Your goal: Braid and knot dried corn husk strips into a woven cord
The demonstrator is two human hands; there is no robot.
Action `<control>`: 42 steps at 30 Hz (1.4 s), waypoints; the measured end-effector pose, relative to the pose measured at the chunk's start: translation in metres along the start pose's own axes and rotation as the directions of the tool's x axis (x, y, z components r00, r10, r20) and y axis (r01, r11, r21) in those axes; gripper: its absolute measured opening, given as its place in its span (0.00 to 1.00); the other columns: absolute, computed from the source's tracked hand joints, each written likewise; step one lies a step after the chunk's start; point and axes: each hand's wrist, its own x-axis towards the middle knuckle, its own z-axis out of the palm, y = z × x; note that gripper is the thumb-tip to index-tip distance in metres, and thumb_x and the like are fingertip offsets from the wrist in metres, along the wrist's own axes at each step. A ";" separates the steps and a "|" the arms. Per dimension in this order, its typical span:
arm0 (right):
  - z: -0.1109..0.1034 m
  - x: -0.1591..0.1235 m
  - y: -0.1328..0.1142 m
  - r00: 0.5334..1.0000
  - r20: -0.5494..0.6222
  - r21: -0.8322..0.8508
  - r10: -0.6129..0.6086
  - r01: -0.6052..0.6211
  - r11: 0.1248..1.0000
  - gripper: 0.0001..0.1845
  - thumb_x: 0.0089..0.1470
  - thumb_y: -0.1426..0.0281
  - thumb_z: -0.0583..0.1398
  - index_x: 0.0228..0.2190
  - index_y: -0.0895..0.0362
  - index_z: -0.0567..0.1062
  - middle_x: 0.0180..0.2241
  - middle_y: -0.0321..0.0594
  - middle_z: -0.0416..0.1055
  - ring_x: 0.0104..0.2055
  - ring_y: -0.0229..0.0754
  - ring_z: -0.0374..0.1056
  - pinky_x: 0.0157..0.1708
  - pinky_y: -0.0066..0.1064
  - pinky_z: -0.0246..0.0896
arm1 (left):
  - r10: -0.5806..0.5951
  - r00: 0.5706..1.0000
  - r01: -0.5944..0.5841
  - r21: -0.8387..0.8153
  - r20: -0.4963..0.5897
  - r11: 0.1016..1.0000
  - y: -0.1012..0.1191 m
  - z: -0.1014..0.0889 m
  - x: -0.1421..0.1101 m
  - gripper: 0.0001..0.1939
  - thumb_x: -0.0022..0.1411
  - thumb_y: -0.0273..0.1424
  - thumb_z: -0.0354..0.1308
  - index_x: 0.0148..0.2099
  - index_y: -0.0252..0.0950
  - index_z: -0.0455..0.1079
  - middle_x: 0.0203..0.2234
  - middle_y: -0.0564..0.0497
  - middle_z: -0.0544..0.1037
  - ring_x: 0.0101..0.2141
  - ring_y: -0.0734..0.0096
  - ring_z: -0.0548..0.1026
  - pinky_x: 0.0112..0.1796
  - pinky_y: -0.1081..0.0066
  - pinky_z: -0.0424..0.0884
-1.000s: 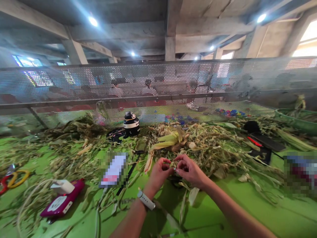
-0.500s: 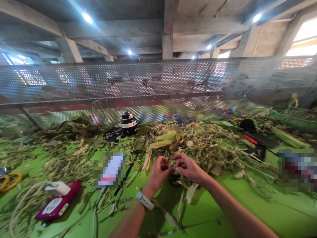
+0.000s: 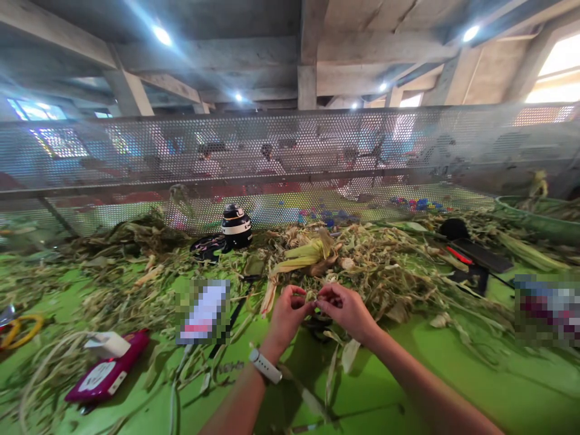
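My left hand (image 3: 286, 317), with a white band (image 3: 265, 366) on its wrist, has thumb and fingers pinched together. Facing it, my right hand (image 3: 348, 311) is pinched too, and the fingertips of both nearly meet. Whatever is between them is too small and hidden to make out. Pale dry husk strips (image 3: 380, 266) lie heaped just beyond the hands. On the heap rests a yellow-green corn husk (image 3: 303, 260). Below my fingers sits a dark thing (image 3: 319, 329), mostly covered. A loose husk strip (image 3: 348, 356) hangs near my right wrist.
At left are a magenta power bank (image 3: 109, 368) with a white plug, a blurred phone (image 3: 206, 311) on a cable, and yellow-handled scissors (image 3: 27, 332). A black-and-white jar (image 3: 236, 229) stands before the perforated metal screen (image 3: 299, 145). A green basin (image 3: 521, 211) is at right.
The view has shifted slightly to the right. My hands stay together at the same spot, with only small movements of the fingertips; my right hand's fingers have drawn slightly closer to the left.
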 end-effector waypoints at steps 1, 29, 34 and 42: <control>0.000 0.000 0.000 1.000 -0.010 -0.035 -0.024 0.024 0.999 0.06 0.49 0.67 0.60 0.30 0.56 0.73 0.26 0.36 0.71 0.28 0.37 0.66 0.29 0.27 0.61 | -0.001 1.000 0.001 -0.003 0.000 1.000 0.000 0.000 0.000 0.28 0.35 0.42 0.70 0.33 0.36 0.59 0.14 0.60 0.70 0.20 0.74 0.71 0.23 0.76 0.61; 0.002 -0.001 -0.002 0.949 -0.068 -0.221 -0.308 0.287 0.932 0.10 0.55 0.66 0.59 0.32 0.55 0.80 0.26 0.41 0.75 0.29 0.40 0.69 0.31 0.31 0.64 | 0.158 0.987 -0.154 0.129 -0.024 0.980 -0.010 0.001 -0.004 0.21 0.46 0.43 0.64 0.34 0.38 0.57 0.16 0.58 0.71 0.20 0.71 0.72 0.23 0.74 0.63; -0.001 -0.001 -0.005 0.959 -0.037 -0.209 -0.282 0.268 0.940 0.09 0.54 0.68 0.59 0.32 0.55 0.80 0.26 0.41 0.75 0.30 0.40 0.69 0.32 0.30 0.64 | 0.225 0.974 -0.221 0.217 0.006 0.951 -0.014 0.001 -0.003 0.18 0.50 0.41 0.61 0.34 0.38 0.57 0.16 0.60 0.67 0.18 0.75 0.66 0.21 0.76 0.59; -0.006 0.000 -0.007 0.970 0.014 -0.182 -0.241 0.240 0.954 0.10 0.49 0.71 0.59 0.33 0.58 0.79 0.26 0.41 0.72 0.29 0.38 0.67 0.29 0.28 0.63 | 0.228 0.973 -0.231 0.237 0.039 0.944 -0.009 0.000 -0.006 0.16 0.51 0.41 0.60 0.35 0.37 0.59 0.18 0.58 0.69 0.21 0.74 0.67 0.23 0.75 0.61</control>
